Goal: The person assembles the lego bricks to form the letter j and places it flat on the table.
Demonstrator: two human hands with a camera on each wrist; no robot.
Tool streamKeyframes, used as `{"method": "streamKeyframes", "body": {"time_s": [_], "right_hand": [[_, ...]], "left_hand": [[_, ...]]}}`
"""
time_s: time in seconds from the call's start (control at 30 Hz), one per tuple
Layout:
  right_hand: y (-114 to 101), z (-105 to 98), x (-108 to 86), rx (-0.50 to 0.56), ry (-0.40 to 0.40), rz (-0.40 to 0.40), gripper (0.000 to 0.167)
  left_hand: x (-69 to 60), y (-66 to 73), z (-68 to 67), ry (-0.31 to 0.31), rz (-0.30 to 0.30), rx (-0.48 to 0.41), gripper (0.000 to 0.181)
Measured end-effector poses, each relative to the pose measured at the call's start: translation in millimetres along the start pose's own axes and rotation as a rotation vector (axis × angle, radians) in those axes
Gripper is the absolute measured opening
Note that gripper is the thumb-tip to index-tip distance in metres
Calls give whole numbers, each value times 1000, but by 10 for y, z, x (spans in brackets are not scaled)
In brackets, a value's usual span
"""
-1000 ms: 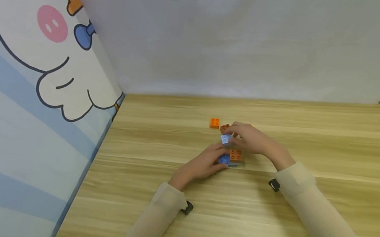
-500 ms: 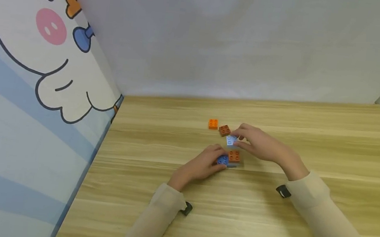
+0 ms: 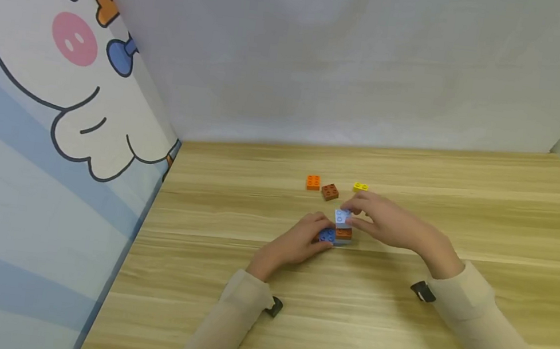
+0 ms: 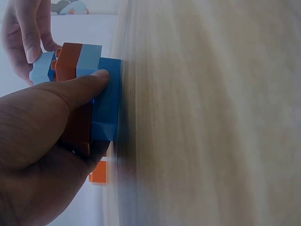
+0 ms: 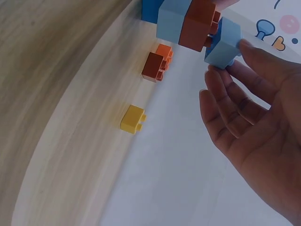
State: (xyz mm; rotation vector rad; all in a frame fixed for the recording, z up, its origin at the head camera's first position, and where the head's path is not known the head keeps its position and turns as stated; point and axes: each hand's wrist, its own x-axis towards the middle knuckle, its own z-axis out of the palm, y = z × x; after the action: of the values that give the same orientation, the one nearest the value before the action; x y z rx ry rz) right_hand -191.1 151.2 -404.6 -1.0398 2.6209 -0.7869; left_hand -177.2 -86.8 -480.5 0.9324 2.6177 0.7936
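Note:
In the head view my left hand [image 3: 295, 241] grips a small stack of toy building bricks on the table. The left wrist view shows its thumb against the stack: a blue brick [image 4: 106, 108] at the bottom, a light blue brick [image 4: 88, 60] above it, and a reddish-brown brick [image 4: 68, 60] on top. A darker brown brick is partly covered by the hand. My right hand [image 3: 391, 222] pinches another light blue brick [image 5: 225, 43] between thumb and fingers. It sits slightly tilted at the top brown brick's studs, which still show between them.
Beyond the stack lie an orange brick [image 3: 313, 183], a brown brick [image 3: 330, 192] and a yellow brick [image 3: 360, 187] on the wooden table [image 3: 237, 187]. A pale wall [image 3: 348, 78] rises behind the table, and a cartoon-printed panel [image 3: 8, 195] stands at the left.
My right hand has brought the light blue brick toward me, from behind the stack to over its brown brick. The yellow brick has come into sight. My left hand stays on the stack.

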Motion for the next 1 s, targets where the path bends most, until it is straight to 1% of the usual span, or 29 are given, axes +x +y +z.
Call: {"method": "streamKeyframes", "body": {"time_s": [0.2, 0.5, 0.8, 1.0], "right_hand": [[-25, 22, -53, 8, 5, -23, 29], [-10, 45, -80, 17, 3, -39, 32], [-35, 28, -77, 21, -8, -29, 31], [-32, 32, -49, -20, -13, -30, 30]], "left_hand": [[-7, -3, 2, -1, -2, -3, 43], [-7, 1, 6, -6, -8, -10, 43], [-4, -3, 13, -7, -6, -11, 44], [-5, 4, -4, -4, 0, -11, 44]]}}
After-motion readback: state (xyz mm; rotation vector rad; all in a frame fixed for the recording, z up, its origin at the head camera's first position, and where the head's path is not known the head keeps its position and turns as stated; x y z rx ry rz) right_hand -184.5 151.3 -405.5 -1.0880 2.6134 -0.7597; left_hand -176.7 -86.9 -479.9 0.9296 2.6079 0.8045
